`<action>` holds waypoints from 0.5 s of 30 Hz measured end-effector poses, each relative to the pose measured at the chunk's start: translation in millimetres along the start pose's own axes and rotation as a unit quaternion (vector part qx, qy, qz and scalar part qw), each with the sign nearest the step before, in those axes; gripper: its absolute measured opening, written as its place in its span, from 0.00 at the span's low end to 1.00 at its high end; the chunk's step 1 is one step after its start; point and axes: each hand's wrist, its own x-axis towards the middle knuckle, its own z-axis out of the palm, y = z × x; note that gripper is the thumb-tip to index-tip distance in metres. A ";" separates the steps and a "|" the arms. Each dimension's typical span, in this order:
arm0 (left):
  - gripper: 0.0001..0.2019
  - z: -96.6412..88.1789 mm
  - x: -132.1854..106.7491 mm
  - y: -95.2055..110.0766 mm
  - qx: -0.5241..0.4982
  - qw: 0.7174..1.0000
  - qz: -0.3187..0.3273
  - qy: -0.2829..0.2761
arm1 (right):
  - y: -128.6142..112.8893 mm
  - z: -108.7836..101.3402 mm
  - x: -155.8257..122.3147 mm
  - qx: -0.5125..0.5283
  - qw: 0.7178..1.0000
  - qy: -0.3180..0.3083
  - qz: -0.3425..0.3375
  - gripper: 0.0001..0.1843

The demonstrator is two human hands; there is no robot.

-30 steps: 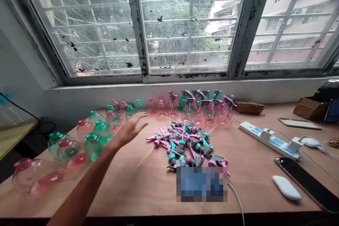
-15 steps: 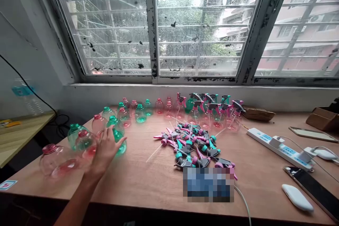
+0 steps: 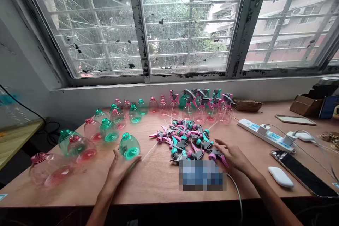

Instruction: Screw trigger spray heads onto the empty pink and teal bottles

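My left hand (image 3: 119, 169) is closed round the lower part of a green see-through spray bottle (image 3: 129, 143), which has no spray head on its neck. The bottle tilts slightly, left of the pile. My right hand (image 3: 234, 156) hovers at the right side of the spray heads (image 3: 186, 139), fingers apart and holding nothing. These heads are pink, grey and green, some with thin white tubes, and lie heaped mid-table. More headless bottles, such as a green one (image 3: 109, 130) and a large pink one (image 3: 50, 169), stand left of my left hand.
Bottles with spray heads fitted (image 3: 203, 109) stand at the back by the wall. To the right lie a power strip (image 3: 253, 129) with plugs, a phone (image 3: 302, 173) and a white oval case (image 3: 280, 177). A blurred patch (image 3: 202, 176) covers something at the front edge.
My left hand has brought a green bottle rightward, away from the others. My right hand has come into view beside the spray heads. The view has shifted right.
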 end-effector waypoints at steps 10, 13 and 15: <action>0.46 -24.8 -25.2 93.6 -0.170 0.972 0.105 -0.126 | -41.6 24.1 44.3 -0.112 0.992 -0.050 0.035 0.19; 0.50 -17.7 -28.4 125.0 -0.239 0.950 0.116 -0.163 | -41.9 23.0 43.5 -0.122 0.991 -0.028 0.047 0.16; 0.51 -12.8 -30.8 139.7 -0.271 0.940 0.123 -0.168 | -39.6 18.3 41.0 -0.110 0.993 -0.001 0.046 0.16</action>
